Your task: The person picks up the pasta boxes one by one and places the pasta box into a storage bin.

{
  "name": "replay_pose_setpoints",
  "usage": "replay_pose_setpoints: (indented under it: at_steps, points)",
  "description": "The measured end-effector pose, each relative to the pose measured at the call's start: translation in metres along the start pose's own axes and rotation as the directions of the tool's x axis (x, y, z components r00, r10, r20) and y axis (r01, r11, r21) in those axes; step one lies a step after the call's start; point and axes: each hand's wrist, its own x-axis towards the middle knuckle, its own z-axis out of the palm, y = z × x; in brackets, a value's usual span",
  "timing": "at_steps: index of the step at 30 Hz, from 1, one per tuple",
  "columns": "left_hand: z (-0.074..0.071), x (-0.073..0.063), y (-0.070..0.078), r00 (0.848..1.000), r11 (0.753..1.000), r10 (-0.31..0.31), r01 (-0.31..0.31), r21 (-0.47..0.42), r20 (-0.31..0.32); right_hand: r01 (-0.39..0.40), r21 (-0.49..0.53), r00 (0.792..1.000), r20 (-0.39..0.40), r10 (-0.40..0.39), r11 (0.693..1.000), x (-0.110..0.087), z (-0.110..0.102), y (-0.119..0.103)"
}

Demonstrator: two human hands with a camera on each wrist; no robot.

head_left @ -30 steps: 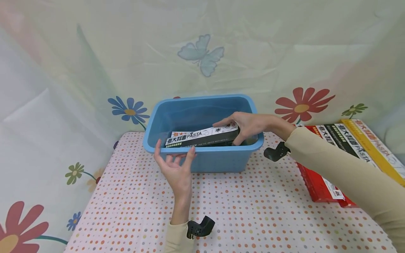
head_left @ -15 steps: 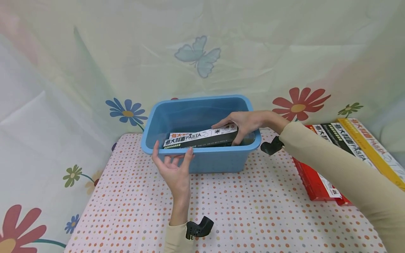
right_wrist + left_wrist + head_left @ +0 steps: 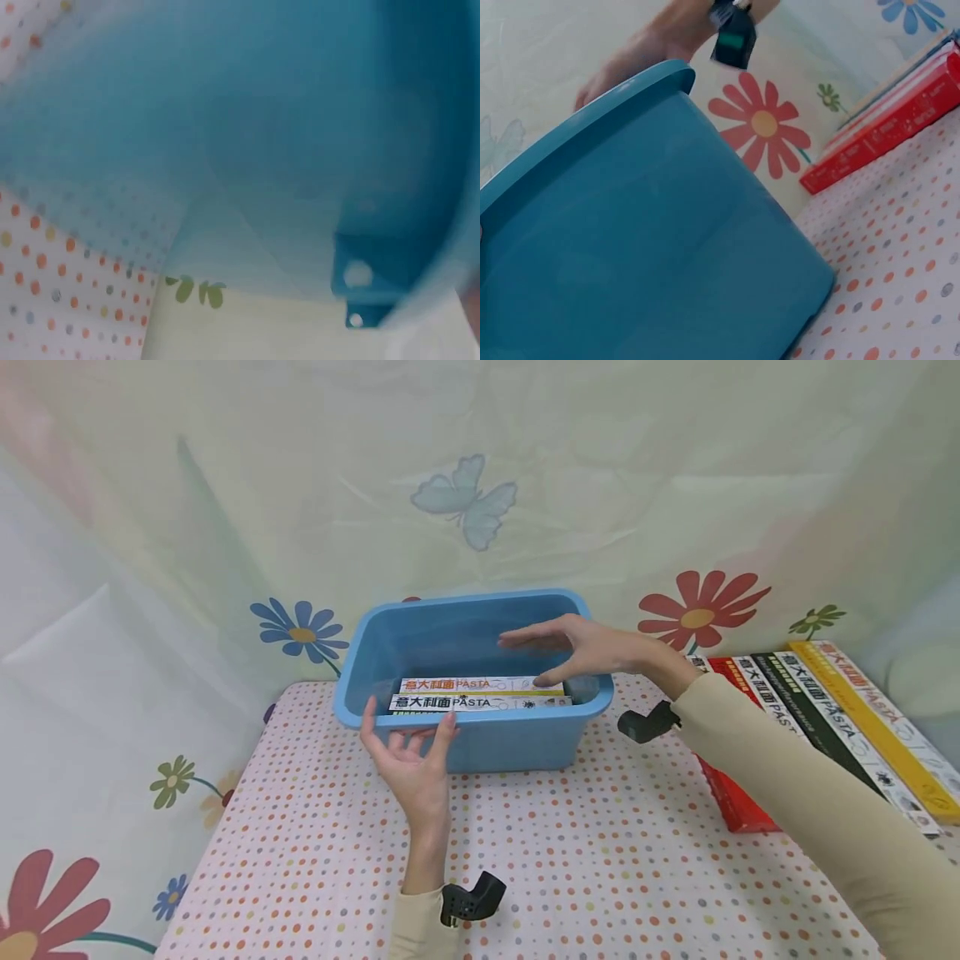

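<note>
A blue plastic bin (image 3: 517, 745) stands near the back of the table. My left hand (image 3: 412, 774) holds its near rim, index finger and thumb up at the edge and the other fingers curled below the lip. Inside, two pasta boxes lie side by side: a yellow-edged box (image 3: 480, 685) behind and a black-edged box (image 3: 491, 703) along the near wall. My right hand (image 3: 592, 647) hovers over their right end, fingers and thumb spread apart with nothing between them. In the left wrist view the right hand (image 3: 626, 66) shows beyond the rim. The bin wall (image 3: 225, 112) fills much of the right wrist view.
At the right, a row of pasta boxes lies on the dotted tablecloth: red boxes (image 3: 731, 793), a black box (image 3: 817, 706) and a yellow box (image 3: 873, 718). My right sleeve (image 3: 795, 785) crosses over them. A flowered cloth backdrop (image 3: 465, 410) rises close behind the bin.
The right hand has let go of the black-edged pasta box and risen slightly, fingers opening. That box now lies flat inside the bin. The left hand keeps its hold on the rim.
</note>
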Motion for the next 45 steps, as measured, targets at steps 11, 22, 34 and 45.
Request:
replay_pose_setpoints:
  at_steps: [11, 22, 34, 45]
  points:
    - [0.011, -0.003, -0.005, 0.999, 1.000, -0.014, 0.013, 0.009, 0.047, -0.131, -0.181, 0.821, -0.570, 0.004, 0.975, -0.136, 0.008, 0.002]
    - [0.012, -0.002, -0.003, 0.999, 1.000, -0.011, 0.011, -0.002, 0.037, -0.455, 0.062, 0.539, -0.775, 0.330, 0.888, -0.259, 0.066, 0.073]
    - [0.010, -0.003, -0.002, 1.000, 1.000, -0.007, 0.008, -0.021, 0.026, -0.534, 0.148, 0.505, -0.734, 0.454, 0.832, -0.277, 0.116, 0.098]
    - [0.012, -0.004, -0.003, 0.999, 1.000, -0.005, 0.006, -0.022, 0.032, -0.595, 0.146, 0.443, -0.762, 0.473, 0.791, -0.264, 0.130, 0.092]
